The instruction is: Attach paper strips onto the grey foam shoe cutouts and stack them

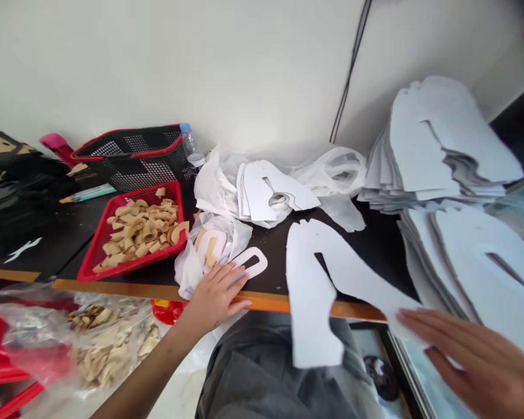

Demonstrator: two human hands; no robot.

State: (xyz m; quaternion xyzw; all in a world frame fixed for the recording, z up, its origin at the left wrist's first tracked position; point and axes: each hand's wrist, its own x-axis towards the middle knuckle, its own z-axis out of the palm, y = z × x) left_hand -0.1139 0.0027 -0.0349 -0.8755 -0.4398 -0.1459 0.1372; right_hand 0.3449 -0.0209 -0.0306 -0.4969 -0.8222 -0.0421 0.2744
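Over the table edge [266, 301], the cutout [308, 291] is seemingly being positioned by the right hand [480, 355], its grip unclear, the left hand [212, 298] loosely spread against the ring [257, 270], steady support being called for next.

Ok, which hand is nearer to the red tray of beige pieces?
Left. The left hand is slightly right of the red tray, at the table's front edge; the right hand is much farther right, by one end of the large white cutout.
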